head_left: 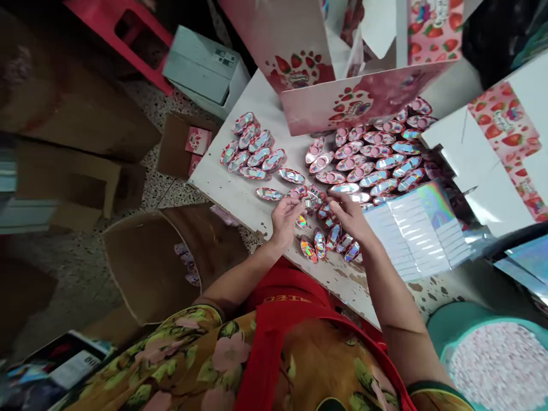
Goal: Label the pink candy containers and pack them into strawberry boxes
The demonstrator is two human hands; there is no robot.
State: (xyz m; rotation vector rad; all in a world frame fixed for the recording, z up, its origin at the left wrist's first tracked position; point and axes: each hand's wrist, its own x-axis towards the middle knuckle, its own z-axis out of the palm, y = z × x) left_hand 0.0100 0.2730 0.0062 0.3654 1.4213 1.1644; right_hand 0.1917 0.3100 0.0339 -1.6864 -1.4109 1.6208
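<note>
Many small shiny boat-shaped foil trays [377, 162] lie in rows on a worn white table [240, 191]. My left hand [286, 220] reaches in with fingers curled, pinching one foil tray [297, 194] near the table's middle. My right hand [349, 216] rests beside it, fingers bent over a loose pile of foil trays [331, 237] at the near edge. What its fingers grip is hidden. A second cluster of trays [252, 151] lies at the far left of the table.
A stack of holographic flat sheets [422, 228] lies right of my hands. Strawberry-print boxes [355, 103] stand at the back. An open cardboard box [162, 262] sits on the floor to the left, and a teal tub [492, 354] of white pieces sits at the right.
</note>
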